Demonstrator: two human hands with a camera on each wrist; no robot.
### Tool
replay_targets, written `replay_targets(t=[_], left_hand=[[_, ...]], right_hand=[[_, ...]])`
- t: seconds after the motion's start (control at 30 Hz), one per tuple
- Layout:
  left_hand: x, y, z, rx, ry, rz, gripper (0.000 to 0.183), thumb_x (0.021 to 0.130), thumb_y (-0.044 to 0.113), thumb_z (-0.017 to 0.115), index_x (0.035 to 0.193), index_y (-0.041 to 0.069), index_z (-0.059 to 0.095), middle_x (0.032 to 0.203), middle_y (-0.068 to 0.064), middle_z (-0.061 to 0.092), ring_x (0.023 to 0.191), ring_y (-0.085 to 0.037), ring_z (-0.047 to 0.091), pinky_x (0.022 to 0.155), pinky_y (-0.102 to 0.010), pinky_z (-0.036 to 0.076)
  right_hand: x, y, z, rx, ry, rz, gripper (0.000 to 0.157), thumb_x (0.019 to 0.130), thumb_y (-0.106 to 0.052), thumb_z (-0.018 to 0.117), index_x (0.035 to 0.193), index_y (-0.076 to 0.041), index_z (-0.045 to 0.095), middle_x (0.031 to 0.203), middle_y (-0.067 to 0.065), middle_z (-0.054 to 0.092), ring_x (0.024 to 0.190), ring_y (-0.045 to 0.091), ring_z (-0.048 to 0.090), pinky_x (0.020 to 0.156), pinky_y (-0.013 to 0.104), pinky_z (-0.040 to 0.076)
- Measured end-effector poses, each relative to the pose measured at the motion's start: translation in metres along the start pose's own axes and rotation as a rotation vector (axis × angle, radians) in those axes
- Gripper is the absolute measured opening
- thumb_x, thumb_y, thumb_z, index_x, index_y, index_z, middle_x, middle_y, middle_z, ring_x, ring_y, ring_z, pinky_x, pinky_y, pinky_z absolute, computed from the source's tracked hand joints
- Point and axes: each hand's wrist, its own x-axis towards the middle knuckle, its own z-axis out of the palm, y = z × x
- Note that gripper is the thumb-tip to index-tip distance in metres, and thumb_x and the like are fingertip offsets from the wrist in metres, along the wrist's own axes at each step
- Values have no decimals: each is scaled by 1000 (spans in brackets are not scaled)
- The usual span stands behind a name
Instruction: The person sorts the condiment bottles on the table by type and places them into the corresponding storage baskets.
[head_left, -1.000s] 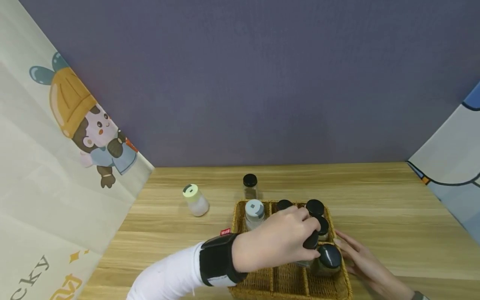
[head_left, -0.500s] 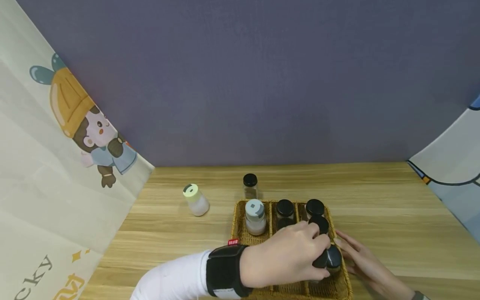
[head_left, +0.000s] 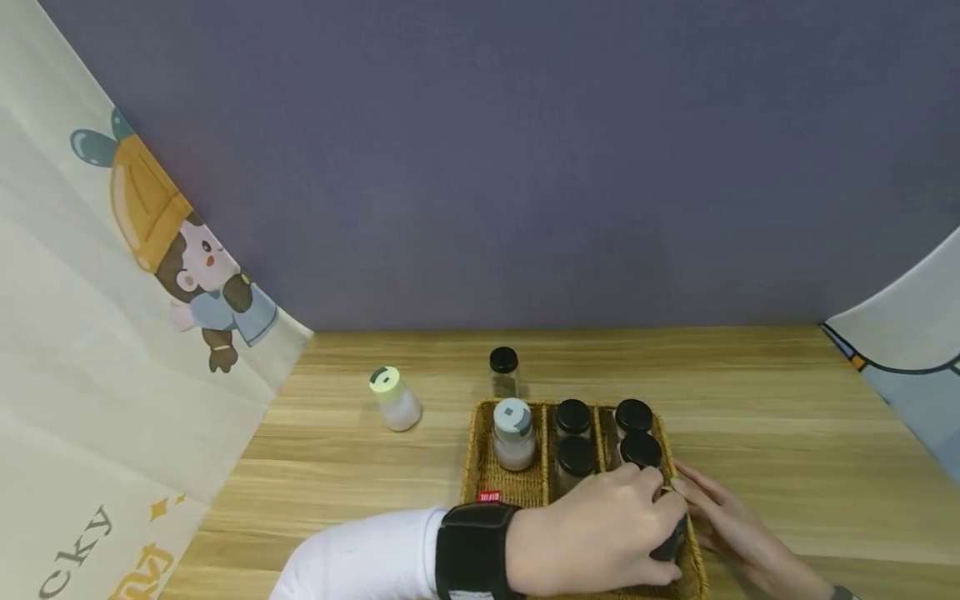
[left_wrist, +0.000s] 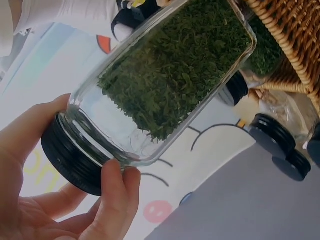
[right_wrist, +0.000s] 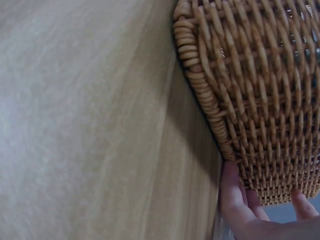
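My left hand point(head_left: 600, 529) holds a spice jar by its black lid point(left_wrist: 75, 155), thumb and fingers round the lid. In the left wrist view this clear glass jar point(left_wrist: 165, 70) is tilted and contains dried green herb flakes. It is over the front right part of the divided wicker basket point(head_left: 468, 458); the hand hides most of it in the head view. Against the basket's right outer wall point(right_wrist: 260, 100) rests my right hand point(head_left: 738, 533), its fingers point(right_wrist: 232, 195) extended along the weave near the edge.
In the basket stand a white-capped shaker point(head_left: 513, 442) at left and several black-lidded jars point(head_left: 576, 457) in the middle and right compartments. Behind it is a black-lidded jar point(head_left: 504, 375). A yellow-capped shaker point(head_left: 395, 400) stands left on the wooden table point(head_left: 337, 475).
My left hand has moved right and toward the basket's front right with the jar. Jars in the middle compartment have come into view. The right hand stays at the basket's side.
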Motion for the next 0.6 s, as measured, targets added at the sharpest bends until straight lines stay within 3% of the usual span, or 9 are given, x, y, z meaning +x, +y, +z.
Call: replay_targets(t=[0.33, 0.6], left_hand=[[4, 6, 10, -44, -50, -20, 43, 81, 43, 60, 109, 11, 57, 97, 0, 55, 79, -4, 50, 63, -4, 39], [10, 7, 17, -97, -128, -15, 42, 81, 42, 60, 109, 11, 56, 100, 0, 55, 83, -4, 50, 66, -4, 37]], right_hand=[[0, -1, 0, -39, 8, 15, 71, 92, -43, 40, 142, -5, 7, 140, 30, 16, 116, 38, 41, 80, 48, 48], [0, 0, -4, -14, -33, 12, 72, 93, -41, 39, 141, -2, 3, 122, 15, 50, 98, 19, 56, 82, 42, 48]])
